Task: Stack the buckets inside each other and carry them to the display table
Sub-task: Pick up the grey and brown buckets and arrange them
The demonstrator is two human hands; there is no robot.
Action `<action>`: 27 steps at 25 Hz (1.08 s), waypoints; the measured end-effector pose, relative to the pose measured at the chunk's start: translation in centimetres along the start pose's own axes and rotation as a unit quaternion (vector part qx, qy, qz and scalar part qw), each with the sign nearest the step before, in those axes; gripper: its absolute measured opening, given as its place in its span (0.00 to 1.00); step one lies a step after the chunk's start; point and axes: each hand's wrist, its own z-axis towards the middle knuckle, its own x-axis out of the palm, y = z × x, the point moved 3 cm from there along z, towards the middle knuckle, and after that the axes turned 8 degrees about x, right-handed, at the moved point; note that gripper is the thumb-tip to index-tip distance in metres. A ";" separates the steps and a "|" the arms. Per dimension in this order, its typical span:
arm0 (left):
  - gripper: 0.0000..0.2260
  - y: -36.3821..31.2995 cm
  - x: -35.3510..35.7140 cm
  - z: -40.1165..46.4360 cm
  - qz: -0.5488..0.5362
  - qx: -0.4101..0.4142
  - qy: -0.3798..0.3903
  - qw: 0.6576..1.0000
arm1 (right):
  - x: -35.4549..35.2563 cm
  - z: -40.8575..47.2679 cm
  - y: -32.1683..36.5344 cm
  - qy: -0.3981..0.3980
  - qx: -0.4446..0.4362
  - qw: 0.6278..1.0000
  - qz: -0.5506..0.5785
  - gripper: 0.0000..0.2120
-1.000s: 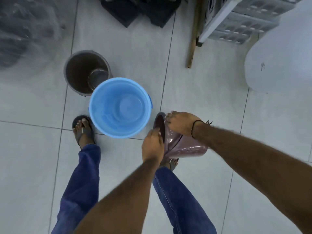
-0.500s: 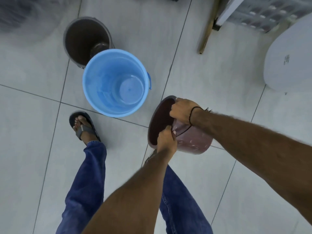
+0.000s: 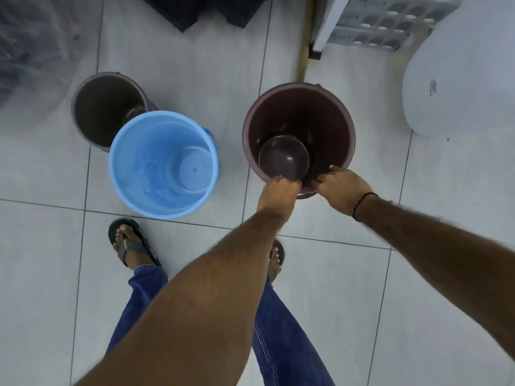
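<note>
A maroon bucket [image 3: 303, 118] stands upright on the tiled floor at centre right, its mouth facing up. My left hand [image 3: 280, 190] and my right hand [image 3: 338, 188] both grip its near rim, side by side. To its left a light blue bucket [image 3: 156, 168] stands upright and holds nothing. Behind the blue one, partly hidden by it, is a grey-brown bucket [image 3: 103, 107].
My two sandalled feet [image 3: 131, 243] stand just behind the buckets. A white rounded object [image 3: 462, 79] lies at the right. A wooden stick [image 3: 303, 48], a white crate [image 3: 384, 20] and dark items [image 3: 200, 9] sit along the far edge. Clear plastic wrap [image 3: 28, 45] is at top left.
The maroon bucket, tilted on its side in both hands before, now stands upright on the floor to the right of the blue bucket. Both hands shifted to its near rim.
</note>
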 end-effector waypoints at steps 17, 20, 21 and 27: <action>0.22 18.5 -14.9 -10.3 -0.026 -0.057 -0.069 0.996 | -20.1 9.1 11.4 -0.058 0.045 0.990 0.123 0.19; 0.22 27.5 -17.6 -11.9 -0.065 -0.107 -0.100 0.987 | -25.1 15.6 16.3 -0.065 0.044 0.987 0.143 0.19; 0.22 30.4 -18.1 -12.3 -0.069 -0.120 -0.116 0.984 | -26.3 17.9 18.1 -0.062 0.041 0.985 0.156 0.20; 0.27 46.7 -17.5 -11.4 0.031 -0.072 -0.020 0.997 | -29.5 33.5 25.9 -0.018 -0.033 0.998 0.058 0.20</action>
